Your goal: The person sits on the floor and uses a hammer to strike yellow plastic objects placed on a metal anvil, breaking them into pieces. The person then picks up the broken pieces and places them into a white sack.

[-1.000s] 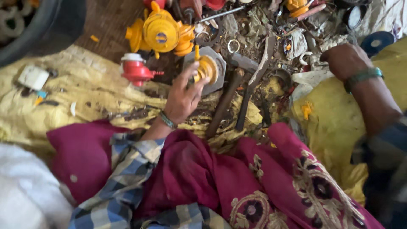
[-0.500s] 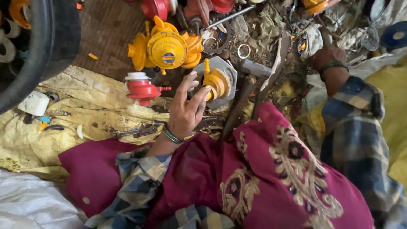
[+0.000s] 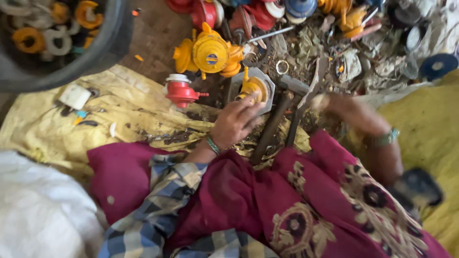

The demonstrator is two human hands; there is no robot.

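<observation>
My left hand [image 3: 234, 122] grips a small yellow valve part [image 3: 252, 87] that rests on a grey metal block [image 3: 266, 80]. My right hand [image 3: 345, 108] is blurred with motion, just right of two hammers: one with a dark wooden handle [image 3: 270, 129] and another [image 3: 297, 114] beside it. A flat metal bar [image 3: 315, 80] stands close to the right hand's fingers. Whether that hand holds anything is hidden by the blur. A maroon embroidered cloth [image 3: 306, 210] covers my lap under both arms.
A big yellow valve body [image 3: 210, 52] and a red one [image 3: 181, 91] lie left of the block. A black tub [image 3: 103, 48] of yellow and white parts sits top left. Scrap parts [image 3: 363, 43] pile up top right, with a blue disc [image 3: 437, 64]. Yellow sheet [image 3: 71, 134] covers the ground.
My right hand has pulled back from the far scrap pile toward the hammers. The left hand stays on the yellow valve part. The view has shifted slightly.
</observation>
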